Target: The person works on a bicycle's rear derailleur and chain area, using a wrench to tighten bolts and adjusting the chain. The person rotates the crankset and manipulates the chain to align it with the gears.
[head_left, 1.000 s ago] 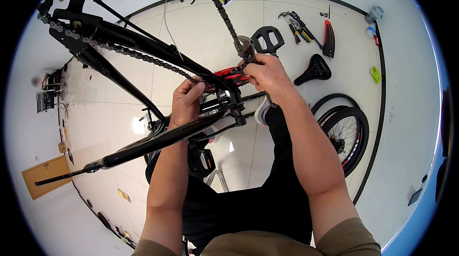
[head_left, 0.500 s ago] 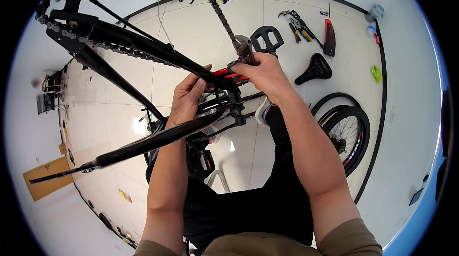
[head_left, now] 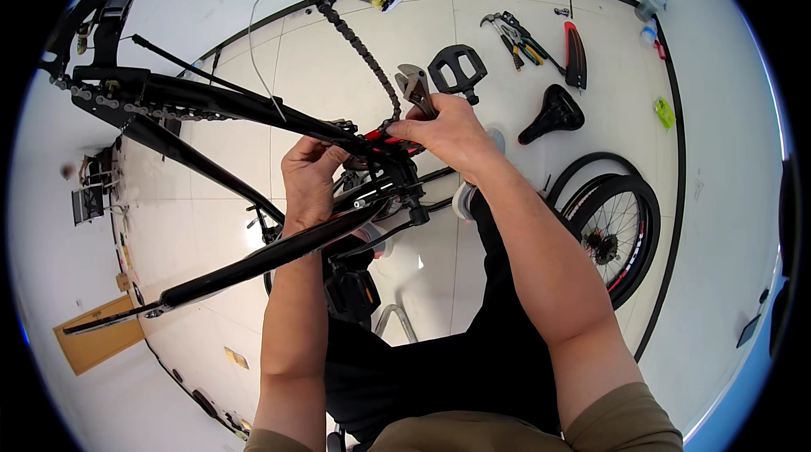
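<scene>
A black bicycle frame (head_left: 211,186) stretches across the left and middle of the view. My right hand (head_left: 459,135) is closed around an adjustable wrench (head_left: 414,84), its jaw pointing away from me. The thumb of that hand presses by the lower end of a dark chain (head_left: 342,25), beside a red part (head_left: 377,136) at the crank area. On the other side of the frame tube, my left hand (head_left: 309,182) is closed with thumb and fingertips together. What it pinches near the chainring is hidden. A black pedal (head_left: 457,69) sits just beyond the wrench.
On the floor at the right lie a hammer and pliers (head_left: 517,40), a red-and-black mudguard (head_left: 574,55), a black saddle (head_left: 552,114) and wheels with tyres (head_left: 615,236). A thin cable (head_left: 253,34) curves behind the frame. Another pedal (head_left: 353,293) is near my left leg.
The bicycle frame and chain have shifted left in view, and both hands have moved left with them. The wrench jaw now shows more clearly, apart from the chain.
</scene>
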Tool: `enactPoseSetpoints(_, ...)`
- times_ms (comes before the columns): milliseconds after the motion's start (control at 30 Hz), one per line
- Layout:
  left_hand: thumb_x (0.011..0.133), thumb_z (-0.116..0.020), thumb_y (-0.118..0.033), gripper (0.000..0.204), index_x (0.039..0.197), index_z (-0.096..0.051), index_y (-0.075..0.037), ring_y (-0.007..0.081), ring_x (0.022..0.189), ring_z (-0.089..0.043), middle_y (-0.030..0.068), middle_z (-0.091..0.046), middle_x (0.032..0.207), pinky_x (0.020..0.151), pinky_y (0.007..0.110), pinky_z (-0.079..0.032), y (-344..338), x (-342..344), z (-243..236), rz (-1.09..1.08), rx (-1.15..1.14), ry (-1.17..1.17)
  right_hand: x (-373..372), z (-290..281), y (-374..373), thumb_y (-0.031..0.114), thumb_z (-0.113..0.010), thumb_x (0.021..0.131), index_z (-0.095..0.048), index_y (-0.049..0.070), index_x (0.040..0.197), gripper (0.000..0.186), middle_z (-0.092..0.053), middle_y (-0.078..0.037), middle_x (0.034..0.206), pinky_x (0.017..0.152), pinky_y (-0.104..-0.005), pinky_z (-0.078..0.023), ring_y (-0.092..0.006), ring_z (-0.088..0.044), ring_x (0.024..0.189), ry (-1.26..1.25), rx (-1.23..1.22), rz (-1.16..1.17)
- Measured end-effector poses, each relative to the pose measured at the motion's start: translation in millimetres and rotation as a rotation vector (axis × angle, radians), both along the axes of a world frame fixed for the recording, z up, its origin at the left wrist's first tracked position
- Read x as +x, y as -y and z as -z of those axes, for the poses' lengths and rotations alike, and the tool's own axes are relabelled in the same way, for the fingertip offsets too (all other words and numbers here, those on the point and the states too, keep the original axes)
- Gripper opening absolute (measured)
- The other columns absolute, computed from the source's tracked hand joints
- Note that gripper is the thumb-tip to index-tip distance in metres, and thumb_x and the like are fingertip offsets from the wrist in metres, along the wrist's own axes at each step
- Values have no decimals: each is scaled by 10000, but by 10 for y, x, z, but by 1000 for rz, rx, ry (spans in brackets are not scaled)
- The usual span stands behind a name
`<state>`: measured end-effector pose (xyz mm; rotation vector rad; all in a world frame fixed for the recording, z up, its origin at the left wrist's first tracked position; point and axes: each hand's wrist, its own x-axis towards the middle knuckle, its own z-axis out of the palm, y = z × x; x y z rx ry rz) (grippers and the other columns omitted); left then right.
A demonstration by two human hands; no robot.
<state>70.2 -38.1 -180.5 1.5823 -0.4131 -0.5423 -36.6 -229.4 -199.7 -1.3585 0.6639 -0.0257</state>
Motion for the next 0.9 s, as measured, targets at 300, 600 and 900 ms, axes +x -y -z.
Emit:
enactPoseSetpoints(300, 901, -647, 46, 195, 1087, -692, 13, 147, 875, -671, 88, -729, 956, 830, 280, -524, -4, 8, 116, 22, -71, -80, -5, -69, 23, 207, -815, 758, -643, -1, 833, 280, -672, -85, 811, 739, -299, -496, -153, -630, 759, -42, -40, -55)
enactPoseSetpoints(600, 921, -610, 49, 290, 1210, -632, 35, 168, 983, -670, 108, -719, 1056, 909, 301, -516, 17, -46, 44, 83, -85, -64, 0, 0, 21, 252, -830, 711, -601, 13, 753, 334, -623, -70, 714, 615, -296, -478, -157, -597, 654, 7, -46, -18)
enactPoseSetpoints(900, 919, -625, 33, 334, 1253, -607, 35, 182, 1011, -669, 137, -708, 1121, 910, 300, -515, -42, -6, 118, 113, 88, -45, 3, -2, 39, 248, -822, 706, -615, 1, 760, 326, -634, -94, 737, 632, -310, -477, -176, -603, 673, 6, -52, -46)
